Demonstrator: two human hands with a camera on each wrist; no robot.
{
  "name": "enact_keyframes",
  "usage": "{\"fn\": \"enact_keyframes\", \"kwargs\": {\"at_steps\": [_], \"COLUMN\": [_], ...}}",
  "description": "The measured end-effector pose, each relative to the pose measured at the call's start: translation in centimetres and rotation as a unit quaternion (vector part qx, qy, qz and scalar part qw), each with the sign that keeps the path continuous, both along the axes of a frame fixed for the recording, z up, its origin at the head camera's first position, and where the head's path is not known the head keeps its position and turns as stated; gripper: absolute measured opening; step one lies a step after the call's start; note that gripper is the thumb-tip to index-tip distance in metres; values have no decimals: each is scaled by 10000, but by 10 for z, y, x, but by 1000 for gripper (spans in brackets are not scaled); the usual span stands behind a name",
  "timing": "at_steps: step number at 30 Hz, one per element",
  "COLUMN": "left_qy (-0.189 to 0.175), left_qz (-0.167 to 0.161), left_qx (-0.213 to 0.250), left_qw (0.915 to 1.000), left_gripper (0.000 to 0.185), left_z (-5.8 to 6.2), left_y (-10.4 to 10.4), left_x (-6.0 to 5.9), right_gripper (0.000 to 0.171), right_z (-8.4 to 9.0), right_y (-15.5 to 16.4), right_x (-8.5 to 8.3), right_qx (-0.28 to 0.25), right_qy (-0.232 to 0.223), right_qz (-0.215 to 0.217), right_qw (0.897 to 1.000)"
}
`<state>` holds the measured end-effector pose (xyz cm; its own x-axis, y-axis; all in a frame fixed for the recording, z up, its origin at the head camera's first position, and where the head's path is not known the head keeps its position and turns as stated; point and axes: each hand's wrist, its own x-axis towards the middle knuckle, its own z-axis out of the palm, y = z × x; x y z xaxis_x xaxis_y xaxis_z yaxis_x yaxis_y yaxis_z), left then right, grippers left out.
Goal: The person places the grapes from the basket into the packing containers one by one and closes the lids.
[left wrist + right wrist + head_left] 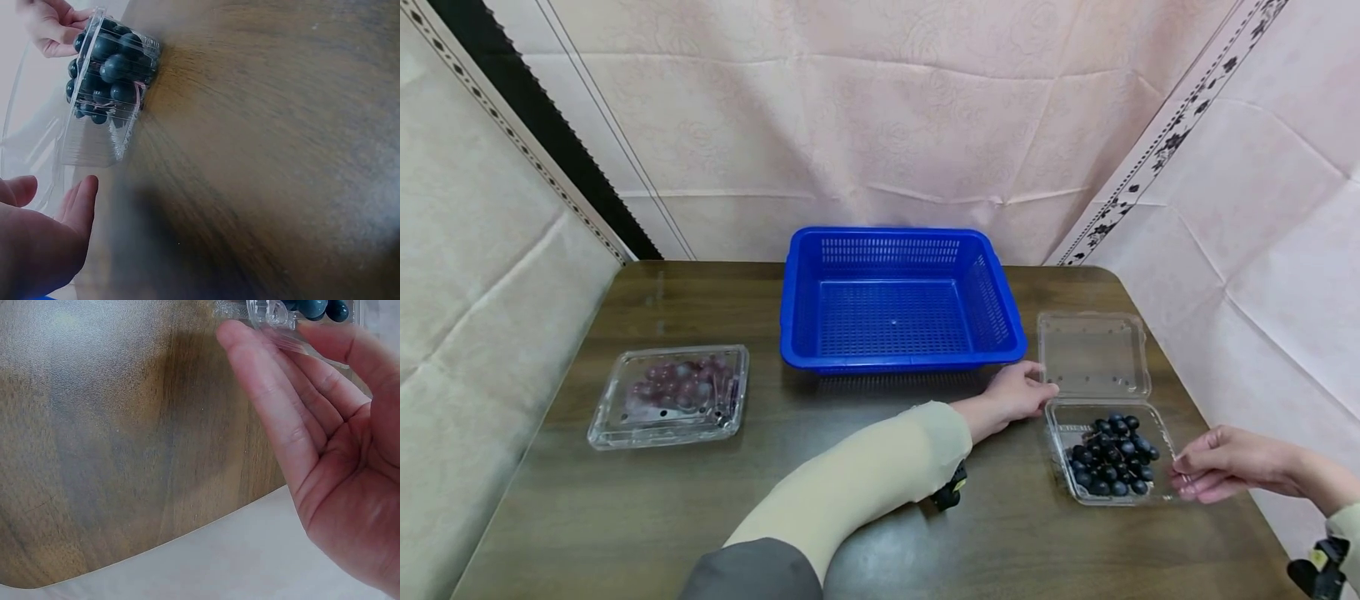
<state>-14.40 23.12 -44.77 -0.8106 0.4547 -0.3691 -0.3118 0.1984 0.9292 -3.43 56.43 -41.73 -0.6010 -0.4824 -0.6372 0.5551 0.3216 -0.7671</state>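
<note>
Two hands at one open clamshell box (1108,454) of dark grapes (1111,465), resting on the bench (880,517) to the right of the blue basket (898,296). Lid (1093,354) folded back flat, on the basket side of the tray.

Left hand (1013,393): fingers relaxed and apart, tips touching the hinge corner of the box, nothing gripped. Right hand (1221,462): fingers extended and slightly apart, tips against the outer rim of the tray; no closed grip visible in the right wrist view.

Recommended handling, as a judgement:
- Steady the tray from both ends before lifting anything; thin plastic likely to flex and skate on the smooth wood.
- Lift the cluster by the stem, not by single berries, to avoid shedding.
- Keep the lid clear of the basket wall.

Second box (670,396), closed, with reddish grapes, left of the basket, untouched.
</note>
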Motion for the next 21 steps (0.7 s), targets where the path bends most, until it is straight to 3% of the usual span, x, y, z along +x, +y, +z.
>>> {"fn": "enact_keyframes", "kwargs": {"at_steps": [7,12,21], "left_qy": [558,900,1755], "left_qz": [-199,-401,-874], "left_qx": [18,-112,-614], "left_qw": [9982,9951,9787], "left_gripper": [33,33,36], "left_z": [2,1,5], "left_y": [-4,-7,-15], "left_x": [2,5,9], "right_gripper": [38,38,37], "right_z": [0,2,0], "right_y": [3,3,1], "right_x": [-1,-1,-4], "right_qx": [-301,-202,-256], "right_qy": [-166,-188,-202], "right_qz": [24,-25,-52], "right_qw": [9994,9996,9995]}}
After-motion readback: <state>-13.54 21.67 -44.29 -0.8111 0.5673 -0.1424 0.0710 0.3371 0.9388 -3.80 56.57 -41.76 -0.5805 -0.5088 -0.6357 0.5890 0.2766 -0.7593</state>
